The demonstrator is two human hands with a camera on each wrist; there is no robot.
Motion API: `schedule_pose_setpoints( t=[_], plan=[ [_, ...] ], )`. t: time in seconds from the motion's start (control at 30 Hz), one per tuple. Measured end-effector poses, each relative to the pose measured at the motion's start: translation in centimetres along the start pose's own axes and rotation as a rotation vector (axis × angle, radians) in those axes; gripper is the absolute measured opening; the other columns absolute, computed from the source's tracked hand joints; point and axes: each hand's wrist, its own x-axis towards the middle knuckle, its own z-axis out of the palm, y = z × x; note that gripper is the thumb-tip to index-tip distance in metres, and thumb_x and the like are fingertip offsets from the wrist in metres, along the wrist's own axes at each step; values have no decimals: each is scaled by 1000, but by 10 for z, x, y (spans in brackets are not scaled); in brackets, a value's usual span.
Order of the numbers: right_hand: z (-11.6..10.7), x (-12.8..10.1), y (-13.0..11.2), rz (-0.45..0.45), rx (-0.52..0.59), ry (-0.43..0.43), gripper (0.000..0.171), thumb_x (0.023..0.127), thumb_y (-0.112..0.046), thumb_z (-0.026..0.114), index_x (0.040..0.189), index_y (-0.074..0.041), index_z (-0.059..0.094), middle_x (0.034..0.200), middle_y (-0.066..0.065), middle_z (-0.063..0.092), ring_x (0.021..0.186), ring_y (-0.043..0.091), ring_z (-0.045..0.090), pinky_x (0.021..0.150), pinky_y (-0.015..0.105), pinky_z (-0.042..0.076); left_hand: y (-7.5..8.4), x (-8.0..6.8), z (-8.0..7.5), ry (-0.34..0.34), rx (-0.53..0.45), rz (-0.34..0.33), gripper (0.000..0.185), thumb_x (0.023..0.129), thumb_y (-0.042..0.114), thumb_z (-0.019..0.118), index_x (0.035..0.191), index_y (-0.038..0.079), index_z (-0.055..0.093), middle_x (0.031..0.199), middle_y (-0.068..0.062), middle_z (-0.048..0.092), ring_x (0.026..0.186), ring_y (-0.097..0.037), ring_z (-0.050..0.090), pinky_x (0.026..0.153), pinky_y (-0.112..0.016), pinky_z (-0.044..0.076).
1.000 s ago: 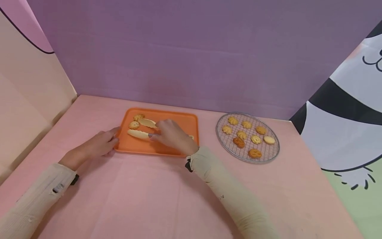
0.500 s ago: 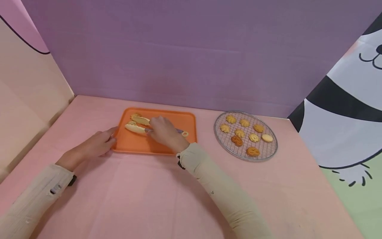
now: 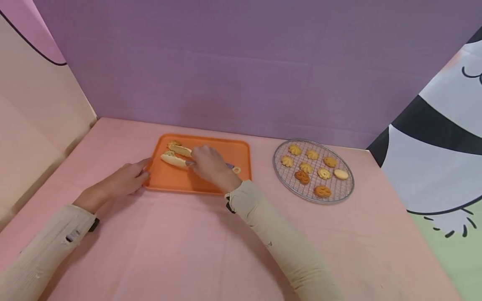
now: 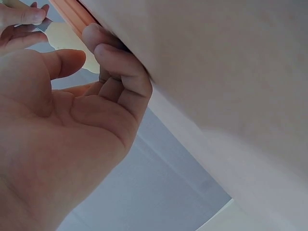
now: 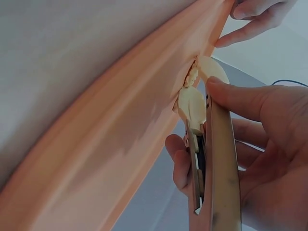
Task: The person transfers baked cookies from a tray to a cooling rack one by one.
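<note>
My left hand (image 3: 122, 180) is at the left edge of an orange tray (image 3: 169, 179), its bent fingers gripping the rim. In my right hand (image 3: 211, 166) I hold tongs (image 3: 174, 160) with cream scalloped tips, seen large as tongs (image 5: 221, 168) in the right wrist view. Their two tips are apart, low over the tray's left part. Two golden cookies lie there: the far cookie (image 3: 174, 143) shows just behind the upper tip, and the near cookie (image 3: 169, 153) lies partly hidden between the tips. A cream ring ends the tongs behind my right hand.
To the right of the tray, a round wire cooling rack (image 3: 326, 202) carries several cookies of different shapes, among them two pretzel-shaped ones. A purple wall (image 3: 226, 83) closes off the back of the pink table (image 3: 169, 251). Panels with cartoon drawings stand at both sides.
My right hand has moved the tongs slightly toward the back of the tray, over the cookies, and their tips have come closer together. My left hand has stayed at the tray's edge.
</note>
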Motion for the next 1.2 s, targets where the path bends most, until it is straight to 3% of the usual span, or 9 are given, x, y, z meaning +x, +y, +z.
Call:
schedule_pose_setpoints(
  t=[0.2,0.3,0.43,0.5,0.7,0.8,0.93,1.2],
  plan=[
    [0,-1,1,-15,12,2,15,94,-19,69,83,-8,67,67,-1,55,55,9,43,52,24,40,2,-2,-1,-5,-7,-1,60,105,13,44,154,-9,19,67,-2,55,52,-15,51,53,-29,45],
    [-2,-2,6,-4,40,26,14,94,-21,69,95,-7,72,76,1,62,58,9,49,56,24,42,2,-2,0,0,8,6,59,105,13,44,154,-9,19,66,-2,55,51,-15,50,54,-29,45],
    [-8,-5,9,-5,64,54,32,93,-24,72,119,-6,72,102,6,72,63,8,59,62,24,49,2,-3,0,8,19,5,59,104,13,44,153,-9,21,66,-2,55,51,-15,51,57,-29,45],
    [-12,-9,9,-32,72,52,36,92,-25,73,123,-6,70,107,8,73,61,7,60,63,23,50,2,-3,-1,6,14,-1,59,104,12,45,153,-9,21,67,-2,55,52,-15,51,56,-29,45],
    [-19,-28,10,-89,80,67,25,93,-24,72,109,-6,74,83,5,69,59,8,52,64,24,47,3,-3,-2,-11,-8,-18,59,104,12,43,154,-8,20,65,-3,55,51,-16,50,53,-28,45],
    [-21,-41,13,-88,95,78,32,93,-24,73,117,-4,72,100,7,73,78,13,67,77,27,54,3,-2,-2,-25,-18,-35,60,104,13,43,154,-8,19,65,-3,54,51,-16,49,52,-28,44],
    [-23,-55,18,-93,100,101,39,92,-23,73,124,-3,68,122,10,69,102,21,69,88,34,54,3,-2,-2,-25,-24,-38,60,104,13,43,154,-8,19,65,-3,54,51,-16,49,51,-28,44],
    [-28,-77,24,-147,95,131,38,92,-21,74,123,-1,67,122,11,67,100,25,70,86,34,55,1,-2,-1,-16,-38,-16,59,104,12,44,154,-9,20,66,-3,54,50,-15,48,50,-28,44]
  ],
)
